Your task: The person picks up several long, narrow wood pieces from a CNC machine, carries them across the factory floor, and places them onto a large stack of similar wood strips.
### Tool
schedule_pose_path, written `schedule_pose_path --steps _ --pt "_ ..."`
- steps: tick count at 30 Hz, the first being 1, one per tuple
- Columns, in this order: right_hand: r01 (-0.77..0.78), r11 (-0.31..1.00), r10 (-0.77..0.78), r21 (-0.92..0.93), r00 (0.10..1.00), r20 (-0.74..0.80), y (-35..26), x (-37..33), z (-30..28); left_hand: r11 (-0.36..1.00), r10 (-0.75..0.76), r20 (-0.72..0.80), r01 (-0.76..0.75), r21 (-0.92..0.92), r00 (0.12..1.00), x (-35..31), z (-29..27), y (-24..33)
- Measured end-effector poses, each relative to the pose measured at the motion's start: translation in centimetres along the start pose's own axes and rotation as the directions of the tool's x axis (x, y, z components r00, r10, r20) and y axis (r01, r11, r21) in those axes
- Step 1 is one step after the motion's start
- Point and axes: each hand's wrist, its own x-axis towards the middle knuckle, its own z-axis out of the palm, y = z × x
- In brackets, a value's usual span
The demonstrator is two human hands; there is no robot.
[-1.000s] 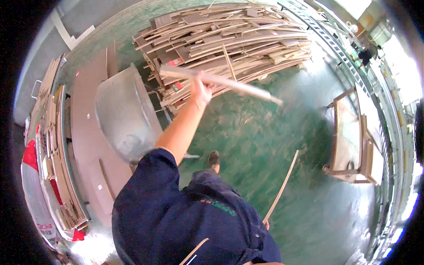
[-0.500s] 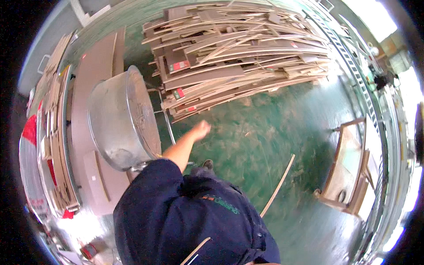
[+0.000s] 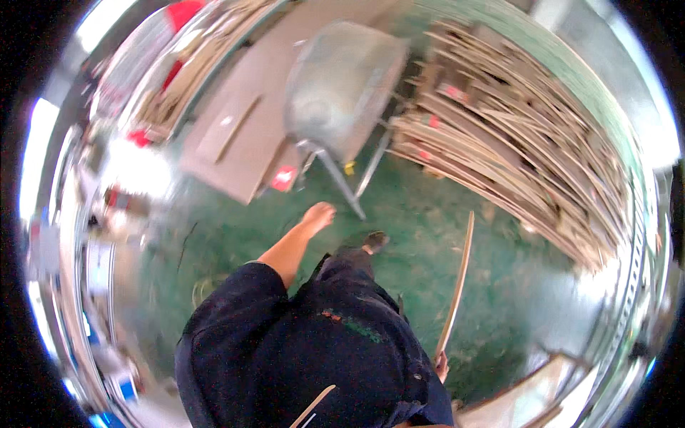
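Observation:
My left hand (image 3: 318,216) hangs in front of me over the green floor, fingers curled into a loose fist with nothing visible in them. Just ahead of it is a wheelbarrow (image 3: 328,78) with a grey metal tub and a metal handle (image 3: 335,175) slanting toward me. At my right side, my right hand (image 3: 442,367) is closed around the lower end of a long, thin wooden strip (image 3: 460,278). The strip points forward and upward, slightly bowed. My body partly hides the right hand.
A large pile of wooden boards and strips (image 3: 514,135) lies ahead to the right. Brown panels (image 3: 228,135) lie left of the wheelbarrow. A wooden frame piece (image 3: 535,392) stands at the lower right. Shelving and equipment (image 3: 100,278) line the left.
The view has turned left, so the wheelbarrow and board pile have shifted right. My right hand on the strip has come into sight. My left hand stays forward, a little lower in view.

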Motion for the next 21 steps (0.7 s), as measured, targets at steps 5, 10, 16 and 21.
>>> schedule_pose_path --steps 5,10,16,21 --pt "0.410 0.886 -0.327 -0.215 0.883 0.336 -2.4 2.9 -4.0 0.530 0.357 0.196 -0.371 0.763 0.913 -18.4 -1.2 -1.4" --pt "0.565 0.625 -0.073 -0.539 0.730 0.680 -2.8 7.0 -1.5 0.667 -0.010 -0.451 0.342 0.662 0.893 -30.1 -12.3 -15.4" --pt "0.798 0.575 -0.273 -0.180 0.395 0.877 -6.5 7.9 6.4 0.779 -0.475 -0.662 0.627 -0.009 0.579 -42.4 -20.3 -30.6" --pt "0.919 0.368 -0.485 -0.145 0.322 0.813 -20.7 -1.8 12.3 0.867 -0.462 -0.605 0.474 -0.154 0.648 -44.2 -22.9 -31.7"
